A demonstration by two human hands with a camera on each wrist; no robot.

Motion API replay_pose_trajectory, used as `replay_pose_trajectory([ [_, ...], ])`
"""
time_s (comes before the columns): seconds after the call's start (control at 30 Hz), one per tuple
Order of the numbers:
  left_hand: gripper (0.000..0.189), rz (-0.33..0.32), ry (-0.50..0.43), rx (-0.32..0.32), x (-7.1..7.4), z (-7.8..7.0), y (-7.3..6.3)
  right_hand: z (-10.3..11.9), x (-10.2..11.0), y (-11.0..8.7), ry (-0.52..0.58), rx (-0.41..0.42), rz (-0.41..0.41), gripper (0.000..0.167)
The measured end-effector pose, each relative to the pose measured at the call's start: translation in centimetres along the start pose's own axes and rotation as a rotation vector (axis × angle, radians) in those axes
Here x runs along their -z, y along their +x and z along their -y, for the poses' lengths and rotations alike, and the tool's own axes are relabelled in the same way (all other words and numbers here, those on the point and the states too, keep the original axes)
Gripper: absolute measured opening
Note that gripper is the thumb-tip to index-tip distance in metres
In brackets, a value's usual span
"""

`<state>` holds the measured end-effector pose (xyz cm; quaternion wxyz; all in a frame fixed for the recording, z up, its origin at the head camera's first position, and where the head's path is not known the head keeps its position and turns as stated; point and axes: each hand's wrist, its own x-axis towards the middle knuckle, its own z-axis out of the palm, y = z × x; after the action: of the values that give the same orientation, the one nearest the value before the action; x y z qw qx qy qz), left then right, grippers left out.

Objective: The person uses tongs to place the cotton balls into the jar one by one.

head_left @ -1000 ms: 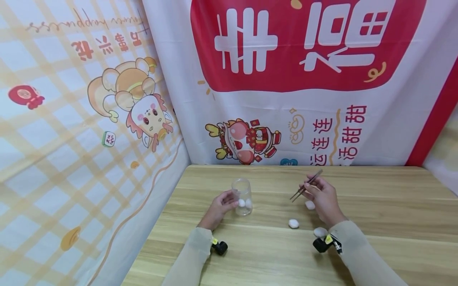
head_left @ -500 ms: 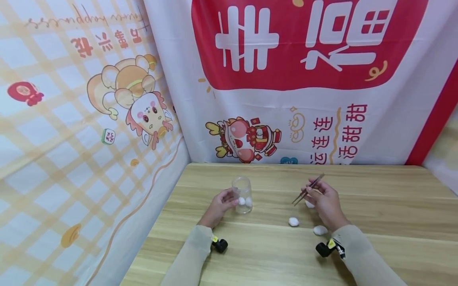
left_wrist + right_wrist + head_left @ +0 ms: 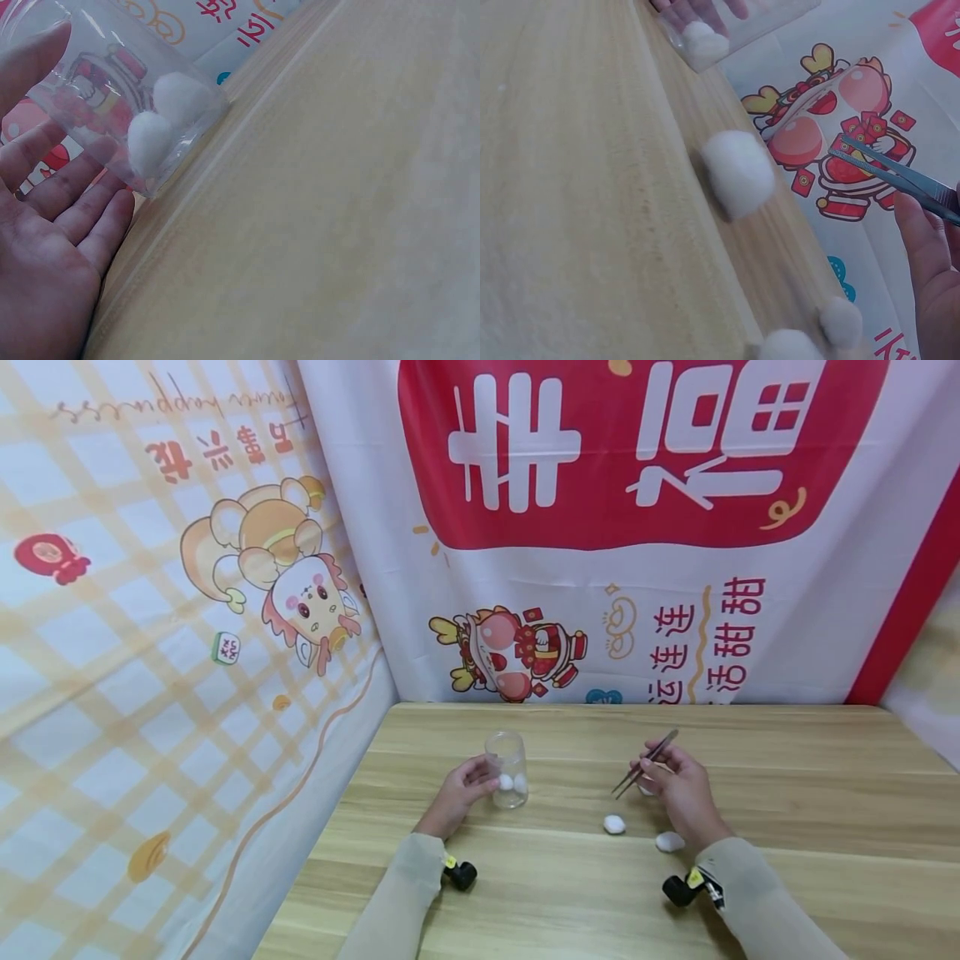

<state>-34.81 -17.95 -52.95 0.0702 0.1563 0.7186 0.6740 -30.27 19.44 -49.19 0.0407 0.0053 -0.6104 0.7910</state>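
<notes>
One white ball (bottom cut off)

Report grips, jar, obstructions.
Left grip on jar, two cotton balls inside. Right grip on empty tweezers. Three loose balls on table. Nothing seen between tweezers and jar.

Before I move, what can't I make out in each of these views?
- Head view: part of the far white ball, hidden by the right hand.
- Left wrist view: part of the upper jar, cut off by the top edge and covered by the thumb of the left hand.
- Right wrist view: the underside of the lowest white ball, cut off by the bottom edge; the rear end of the tweezers, cut off by the right edge.
</notes>
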Motion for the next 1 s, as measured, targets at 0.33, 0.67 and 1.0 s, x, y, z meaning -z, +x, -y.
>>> replay_pose_trajectory([
  [0.33,0.061,0.017,-0.038,0.020,-2.9,2.2,-0.4,-0.6,2.2,-1.7,-0.020,-0.021,-0.029,0.031],
  [0.67,0.064,-0.012,0.017,0.022,1.8,0.0,0.4,-2.0,-1.2,0.7,0.061,-0.012,-0.016,0.033],
  [1.0,0.062,0.034,-0.011,0.039,0.6,0.1,1.2,-1.4,-0.4,0.2,-0.065,-0.027,0.000,0.034],
])
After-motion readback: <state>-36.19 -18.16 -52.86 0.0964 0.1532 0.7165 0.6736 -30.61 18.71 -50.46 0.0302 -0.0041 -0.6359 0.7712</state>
